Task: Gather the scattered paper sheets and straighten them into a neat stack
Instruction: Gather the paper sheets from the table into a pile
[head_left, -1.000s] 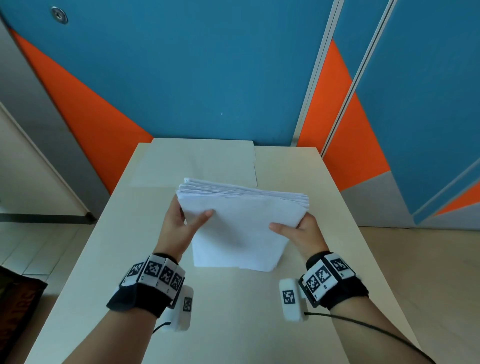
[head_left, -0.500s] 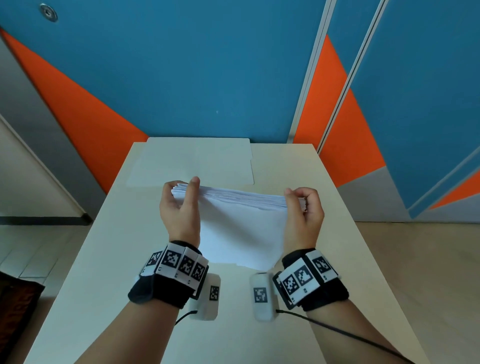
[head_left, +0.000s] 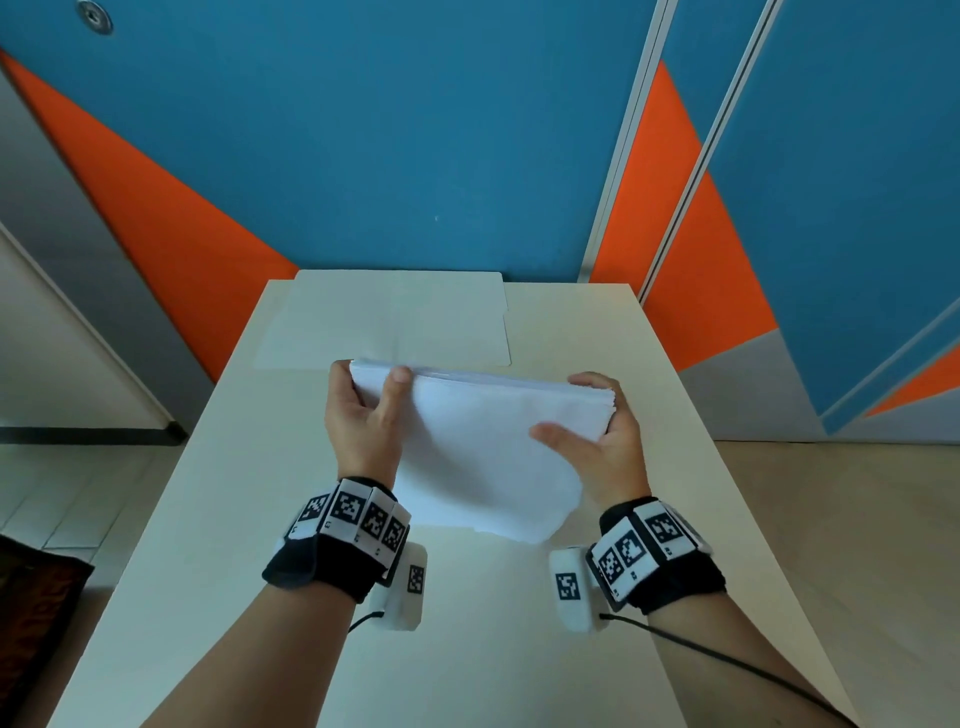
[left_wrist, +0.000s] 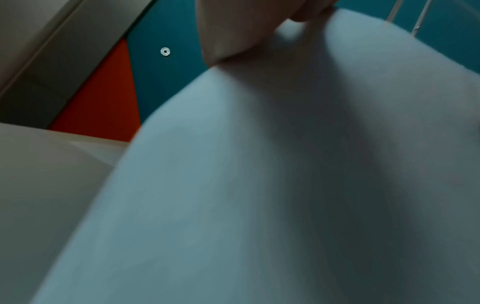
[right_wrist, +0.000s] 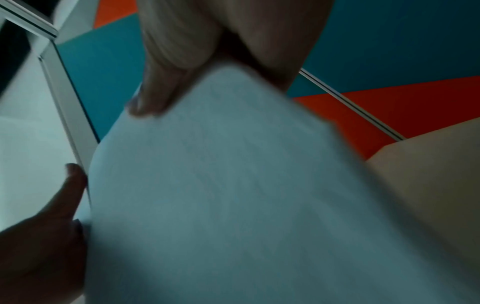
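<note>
A thick stack of white paper sheets (head_left: 483, 441) stands tilted above the pale beige rectangular table (head_left: 649, 519), its lower edge down at the tabletop near the person and its upper edge leaning away toward the wall. The left hand (head_left: 363, 421) grips the stack's upper left corner, thumb laid up across the near face and fingers wrapped behind. The right hand (head_left: 597, 441) holds the upper right side, thumb pressed flat on the near face and fingers curled around the far edge. The upper edge shows the sheets fairly even, with slight fanning at the right corner. The left wrist view is filled by the blurred underside of the paper (left_wrist: 285, 185), with part of that hand (left_wrist: 233, 30) at the top; the right wrist view shows the same, fingers (right_wrist: 161, 86) curled over the sheet edge. Each wrist wears a black band with black-and-white square marker tiles (head_left: 358, 514), and a small white camera unit (head_left: 405, 587) hangs beneath. A flat pale folder (head_left: 384, 322) lies at the table's far left, apart from the stack. Behind rises a blue and orange panelled wall (head_left: 363, 156).
</note>
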